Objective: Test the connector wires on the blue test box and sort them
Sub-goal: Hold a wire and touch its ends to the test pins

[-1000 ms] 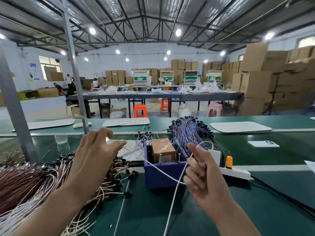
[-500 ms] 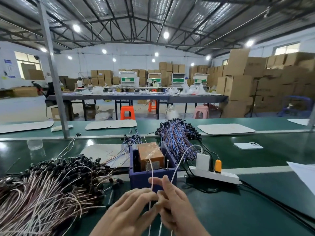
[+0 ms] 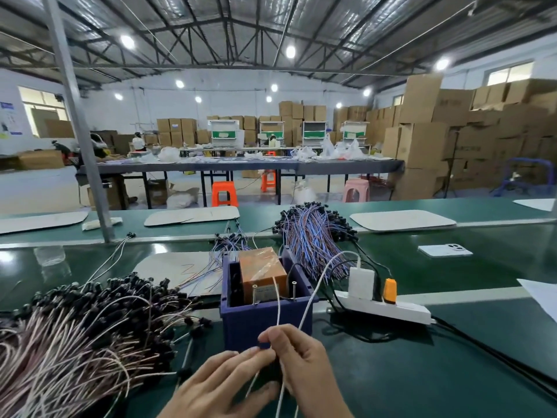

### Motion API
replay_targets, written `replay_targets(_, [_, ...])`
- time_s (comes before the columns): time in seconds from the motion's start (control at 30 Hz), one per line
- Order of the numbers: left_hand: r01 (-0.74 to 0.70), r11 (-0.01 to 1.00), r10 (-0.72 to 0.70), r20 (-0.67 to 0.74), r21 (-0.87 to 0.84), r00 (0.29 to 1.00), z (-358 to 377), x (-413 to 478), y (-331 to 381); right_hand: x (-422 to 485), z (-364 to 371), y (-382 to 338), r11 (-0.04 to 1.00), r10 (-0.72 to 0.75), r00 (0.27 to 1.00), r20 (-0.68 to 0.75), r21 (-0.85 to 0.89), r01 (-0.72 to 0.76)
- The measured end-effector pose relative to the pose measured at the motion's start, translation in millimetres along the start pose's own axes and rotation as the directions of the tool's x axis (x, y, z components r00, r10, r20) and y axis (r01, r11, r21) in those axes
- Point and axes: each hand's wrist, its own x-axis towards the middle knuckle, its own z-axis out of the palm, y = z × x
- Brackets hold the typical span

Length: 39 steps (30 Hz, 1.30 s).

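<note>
The green counter (image 3: 422,372) carries one dark-blue plastic test box (image 3: 265,327), with two upright metal pins (image 3: 255,294) at its near rim and one orange taped block (image 3: 262,270) inside. Two thin white wire strands (image 3: 277,300) rise at its near wall. There are two big heaps: one pink-white wire heap (image 3: 75,342) at the left edge and one blue-purple wire heap (image 3: 313,236) behind the box. There is one white power strip (image 3: 391,310) and one white phone (image 3: 444,251). Four pale flat mats (image 3: 193,215) line the far edge.

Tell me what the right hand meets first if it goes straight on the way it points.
Most likely the near wall of the blue test box, just ahead of the right hand; depth is hard to judge.
</note>
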Motion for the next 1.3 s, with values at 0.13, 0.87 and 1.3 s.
replay_targets(0.13, [0.474, 0.809, -0.537, -0.106, -0.348, 0.837, 11, -11, -2, 1, 8, 13, 0.999, -0.042, 0.993, -0.112, -0.033, 0.038])
replay_targets(0.87, [0.713, 0.206, -0.869, 0.209, -0.67, 0.448, 48, -25, 3, -3, -4, 23, 0.924, 0.133, 0.958, -0.253, 0.38, -0.028])
replay_targets(1.3, [0.61, -0.568, -0.566, 0.8, -0.553, 0.198, 24, -33, -11, -11, -40, 1, 0.462, 0.209, 0.927, -0.312, 0.867, 0.188])
